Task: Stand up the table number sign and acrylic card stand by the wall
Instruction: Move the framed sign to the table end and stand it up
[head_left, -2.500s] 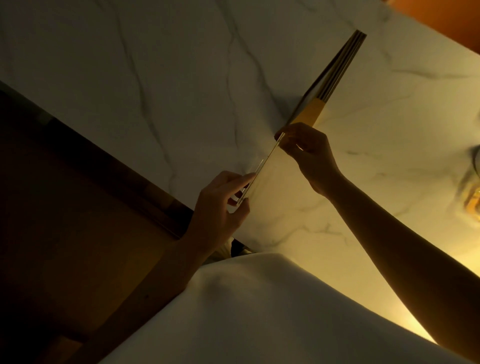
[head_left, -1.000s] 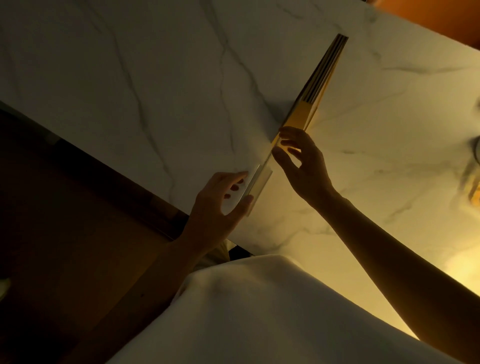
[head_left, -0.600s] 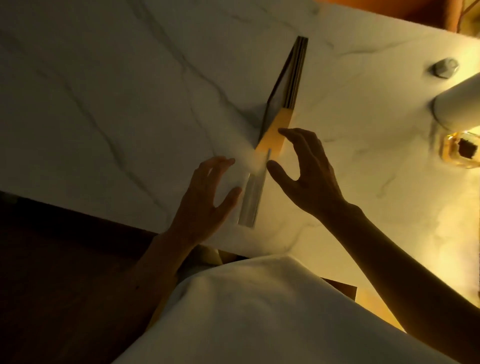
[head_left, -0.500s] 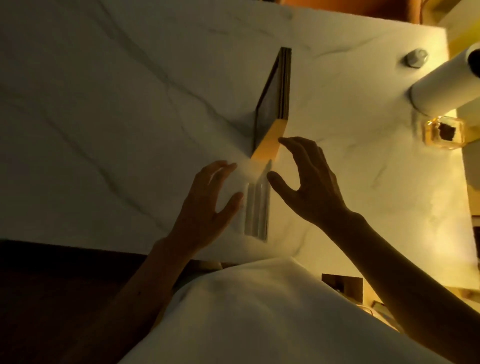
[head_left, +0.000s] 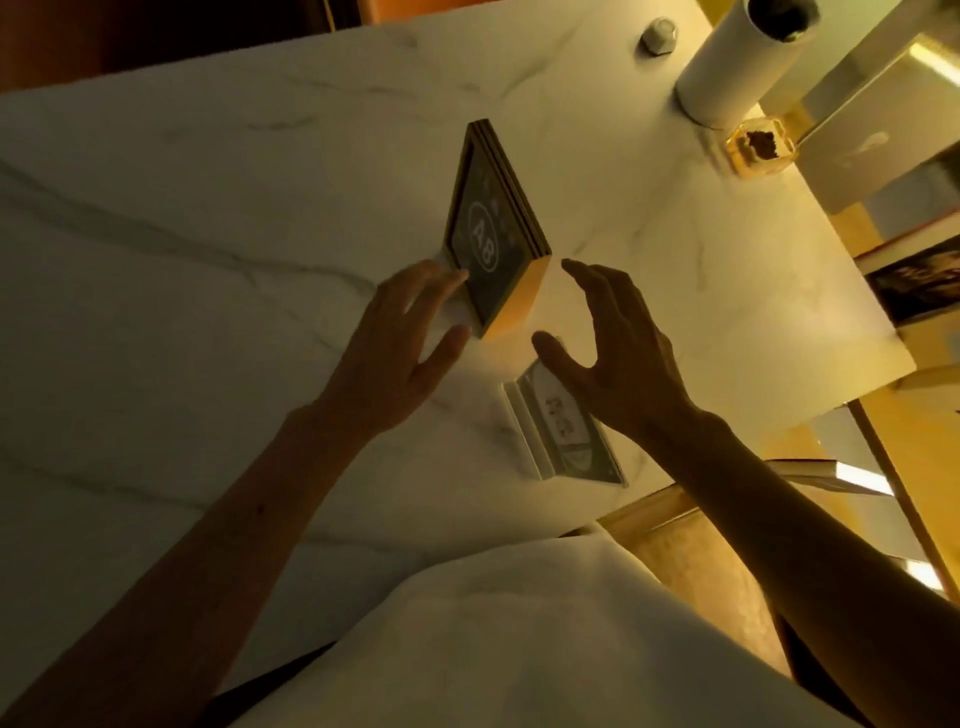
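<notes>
Marble table (head_left: 208, 260) carries the upright table number sign (head_left: 485, 244) mid-surface and the acrylic card stand (head_left: 561, 431) by its near edge. Left hand (head_left: 395, 353) and right hand (head_left: 618, 353) hover open, gripping nothing.

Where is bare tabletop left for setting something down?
Left of the table number sign and left hand, the marble table is bare. Crowded: the far right corner, with the white cylinder and amber jar.
</notes>
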